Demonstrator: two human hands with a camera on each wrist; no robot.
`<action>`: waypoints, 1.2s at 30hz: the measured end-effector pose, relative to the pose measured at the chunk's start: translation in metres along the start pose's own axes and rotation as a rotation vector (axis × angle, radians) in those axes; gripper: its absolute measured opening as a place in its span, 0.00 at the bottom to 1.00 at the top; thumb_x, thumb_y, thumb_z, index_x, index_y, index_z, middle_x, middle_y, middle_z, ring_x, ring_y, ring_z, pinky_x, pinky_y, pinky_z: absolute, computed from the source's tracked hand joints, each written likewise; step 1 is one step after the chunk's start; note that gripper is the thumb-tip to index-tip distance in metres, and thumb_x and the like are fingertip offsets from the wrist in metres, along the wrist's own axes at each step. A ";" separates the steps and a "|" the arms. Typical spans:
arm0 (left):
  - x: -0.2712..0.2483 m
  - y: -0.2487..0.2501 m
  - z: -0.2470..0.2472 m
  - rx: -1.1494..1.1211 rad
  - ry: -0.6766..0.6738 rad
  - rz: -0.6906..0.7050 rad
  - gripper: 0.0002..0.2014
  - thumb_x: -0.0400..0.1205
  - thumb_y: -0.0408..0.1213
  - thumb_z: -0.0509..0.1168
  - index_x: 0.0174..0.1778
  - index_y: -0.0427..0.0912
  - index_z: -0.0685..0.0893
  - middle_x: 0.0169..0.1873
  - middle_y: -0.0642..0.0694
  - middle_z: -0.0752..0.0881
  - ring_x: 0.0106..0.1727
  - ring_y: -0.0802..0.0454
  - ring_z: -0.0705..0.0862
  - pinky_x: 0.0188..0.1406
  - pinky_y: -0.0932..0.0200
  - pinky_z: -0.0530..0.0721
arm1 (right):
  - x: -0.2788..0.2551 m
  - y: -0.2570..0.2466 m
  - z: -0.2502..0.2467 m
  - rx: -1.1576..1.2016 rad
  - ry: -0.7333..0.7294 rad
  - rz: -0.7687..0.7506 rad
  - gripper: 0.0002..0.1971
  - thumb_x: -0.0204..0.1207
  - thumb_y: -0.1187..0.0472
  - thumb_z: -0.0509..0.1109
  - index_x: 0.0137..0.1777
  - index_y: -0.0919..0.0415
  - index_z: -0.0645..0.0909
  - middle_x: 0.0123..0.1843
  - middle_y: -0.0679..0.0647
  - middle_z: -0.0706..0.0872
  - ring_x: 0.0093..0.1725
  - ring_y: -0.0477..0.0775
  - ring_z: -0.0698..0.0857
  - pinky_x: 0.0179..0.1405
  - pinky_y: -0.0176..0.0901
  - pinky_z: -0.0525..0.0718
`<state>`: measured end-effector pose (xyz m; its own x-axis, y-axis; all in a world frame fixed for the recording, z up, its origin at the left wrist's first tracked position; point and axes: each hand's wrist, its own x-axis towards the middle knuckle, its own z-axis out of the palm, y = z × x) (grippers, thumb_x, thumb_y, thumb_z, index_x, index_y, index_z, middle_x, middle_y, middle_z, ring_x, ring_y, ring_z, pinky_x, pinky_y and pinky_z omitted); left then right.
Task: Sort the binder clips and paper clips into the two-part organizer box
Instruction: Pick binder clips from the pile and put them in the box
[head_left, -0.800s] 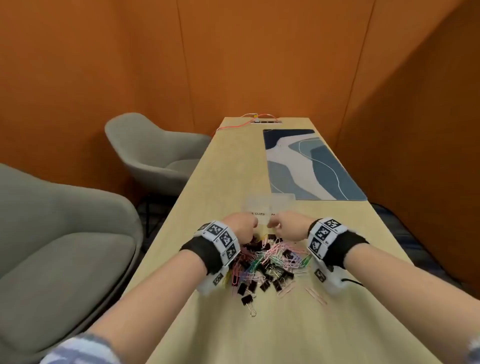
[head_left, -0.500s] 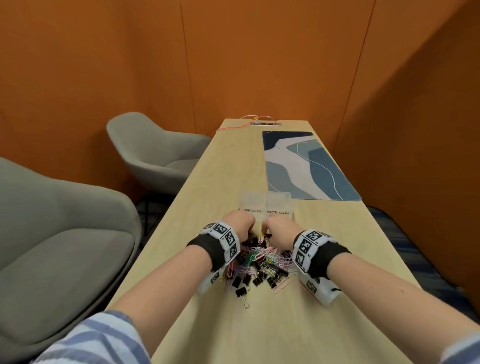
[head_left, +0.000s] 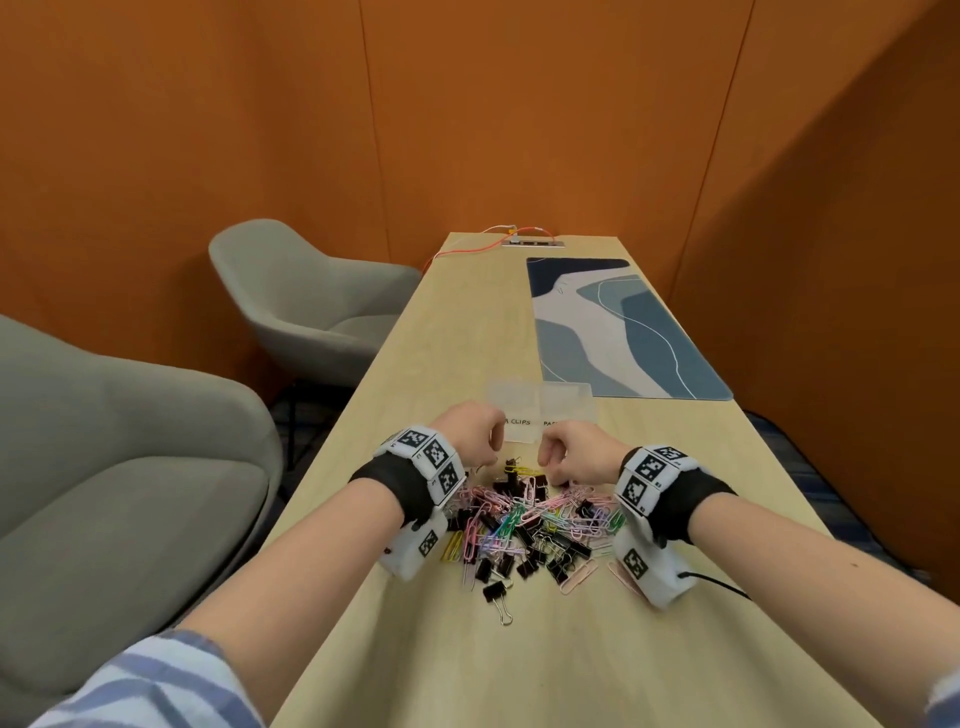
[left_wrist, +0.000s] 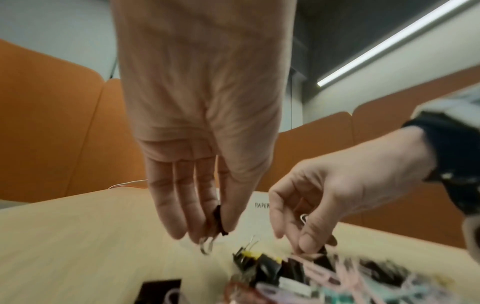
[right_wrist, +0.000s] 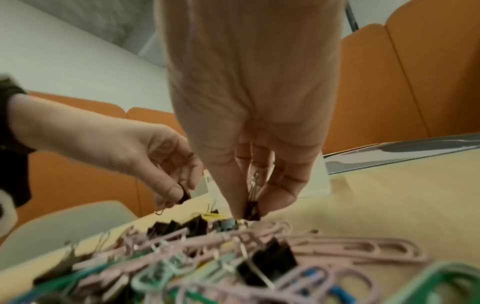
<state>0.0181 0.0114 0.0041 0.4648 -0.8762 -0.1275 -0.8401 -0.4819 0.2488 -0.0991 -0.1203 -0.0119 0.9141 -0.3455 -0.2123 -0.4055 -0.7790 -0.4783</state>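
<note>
Pale wood table (head_left: 519, 665), clear organizer box (head_left: 566, 402), mixed heap of clips (head_left: 524, 519), one clip in each hand.

Just beyond the heap sits the box, its two labelled halves apparently still bare, though the clear plastic is hard to read. Left hand (head_left: 470, 434) pinches a black binder clip (left_wrist: 218, 222) clear of the heap; right hand (head_left: 574, 457) pinches another binder clip (right_wrist: 252, 209) at the heap's far edge. Each should lift straight up, shaking off snagged paper clips, then drop into the binder half. Room is open ahead; the table's side edges are well apart from the work.
</note>
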 end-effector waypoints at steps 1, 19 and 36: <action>-0.001 0.000 -0.004 -0.039 0.004 -0.009 0.07 0.78 0.31 0.66 0.51 0.41 0.82 0.44 0.43 0.86 0.45 0.47 0.83 0.44 0.57 0.81 | 0.000 0.000 -0.002 0.033 -0.003 0.020 0.13 0.69 0.75 0.68 0.38 0.55 0.78 0.33 0.49 0.79 0.31 0.47 0.79 0.26 0.31 0.78; -0.011 0.010 0.013 -0.061 -0.138 -0.027 0.17 0.76 0.43 0.72 0.55 0.36 0.84 0.41 0.46 0.84 0.45 0.48 0.85 0.36 0.61 0.79 | -0.011 -0.009 0.008 -0.258 -0.023 -0.136 0.08 0.71 0.59 0.73 0.49 0.58 0.82 0.47 0.52 0.74 0.47 0.51 0.74 0.45 0.40 0.70; -0.015 0.006 0.015 -0.071 -0.106 -0.062 0.17 0.80 0.37 0.67 0.64 0.37 0.81 0.61 0.39 0.84 0.61 0.44 0.84 0.56 0.55 0.82 | -0.009 -0.011 0.014 -0.050 0.034 -0.005 0.10 0.67 0.60 0.78 0.42 0.60 0.80 0.35 0.49 0.80 0.41 0.52 0.81 0.49 0.48 0.85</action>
<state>0.0021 0.0218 -0.0071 0.4804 -0.8423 -0.2445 -0.7867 -0.5370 0.3044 -0.1033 -0.1013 -0.0164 0.9158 -0.3588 -0.1803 -0.4014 -0.8054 -0.4361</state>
